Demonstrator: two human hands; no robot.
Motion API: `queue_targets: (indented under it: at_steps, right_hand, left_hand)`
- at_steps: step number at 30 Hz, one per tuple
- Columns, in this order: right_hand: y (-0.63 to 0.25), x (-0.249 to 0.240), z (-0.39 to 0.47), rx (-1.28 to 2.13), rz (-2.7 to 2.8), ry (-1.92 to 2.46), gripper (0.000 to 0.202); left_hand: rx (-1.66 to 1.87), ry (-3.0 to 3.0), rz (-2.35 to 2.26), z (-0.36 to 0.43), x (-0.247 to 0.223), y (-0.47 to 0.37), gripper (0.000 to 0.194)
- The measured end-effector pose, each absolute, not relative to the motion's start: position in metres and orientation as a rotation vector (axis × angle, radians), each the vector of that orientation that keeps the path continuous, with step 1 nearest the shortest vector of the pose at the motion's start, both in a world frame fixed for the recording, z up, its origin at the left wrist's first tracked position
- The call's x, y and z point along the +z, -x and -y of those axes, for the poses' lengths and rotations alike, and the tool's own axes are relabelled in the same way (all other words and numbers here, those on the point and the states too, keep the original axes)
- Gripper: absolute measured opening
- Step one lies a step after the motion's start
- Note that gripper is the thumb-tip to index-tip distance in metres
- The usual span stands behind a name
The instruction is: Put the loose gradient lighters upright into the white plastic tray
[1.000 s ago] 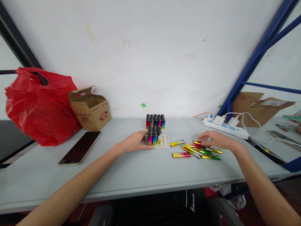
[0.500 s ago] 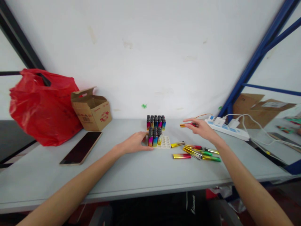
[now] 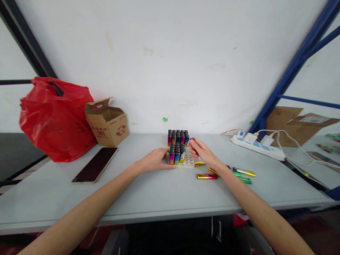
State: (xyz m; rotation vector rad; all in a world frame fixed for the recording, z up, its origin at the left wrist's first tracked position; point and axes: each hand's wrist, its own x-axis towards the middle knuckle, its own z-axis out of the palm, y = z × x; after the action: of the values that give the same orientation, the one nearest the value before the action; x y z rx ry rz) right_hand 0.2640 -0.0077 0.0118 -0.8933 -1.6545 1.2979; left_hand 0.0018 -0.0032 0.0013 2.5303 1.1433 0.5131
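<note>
My left hand (image 3: 155,159) curls round the left end of a white tray (image 3: 189,161) with round holes, thumb along its front edge. Upright lighters (image 3: 176,156) with black tops and shiny coloured bodies fill the tray's left part; empty holes show on its right. My right hand (image 3: 199,148) is closed on a lighter (image 3: 192,139), just above the right side of the tray. Mostly the lighter's red end shows; the fingers cover the rest. Behind the tray stands a second block of upright lighters (image 3: 178,137). Loose lighters (image 3: 207,176) lie to the right, partly under my right forearm.
On the left are a phone (image 3: 95,165), an open cardboard box (image 3: 107,124) and a red plastic bag (image 3: 57,120). A white power strip (image 3: 257,147) with plugs and cables lies at the back right, beside a blue metal frame (image 3: 285,74). A white wall rises behind the table.
My right hand has moved left with the lighter, from above the right of the table to the tray, and the lighter has turned from lying level. My left hand stays at the tray.
</note>
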Motion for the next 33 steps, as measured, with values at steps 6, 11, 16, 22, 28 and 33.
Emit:
queue_targets:
  at_steps: [6, 11, 16, 22, 28, 33]
  right_hand:
    - [-0.261, 0.002, 0.005, 0.889, 1.621, 1.127, 0.059]
    - [-0.26, -0.003, 0.004, 0.622, 1.65, 1.242, 0.054]
    - [-0.259, -0.003, 0.007, 0.509, 1.698, 1.221, 0.051]
    - [-0.267, 0.012, 0.022, 0.553, 1.928, 1.1, 0.046]
    - [-0.276, 0.014, 0.025, 0.204, 2.319, 1.043, 0.054]
    - [-0.27, 0.006, 0.023, 0.286, 2.34, 1.072, 0.064]
  left_hand:
    - [0.498, -2.54, -1.138, 0.002, 0.0, -0.001, 0.063]
    - [0.52, -2.523, -1.141, 0.002, -0.001, -0.001, 0.065]
    - [0.511, -2.518, -1.151, 0.002, 0.0, -0.001, 0.068]
    - [0.504, -2.521, -1.135, 0.004, 0.002, -0.002, 0.063]
    - [0.557, -2.493, -1.134, 0.004, 0.0, -0.002, 0.064]
    - [0.55, -2.53, -1.117, 0.005, 0.001, -0.002, 0.06]
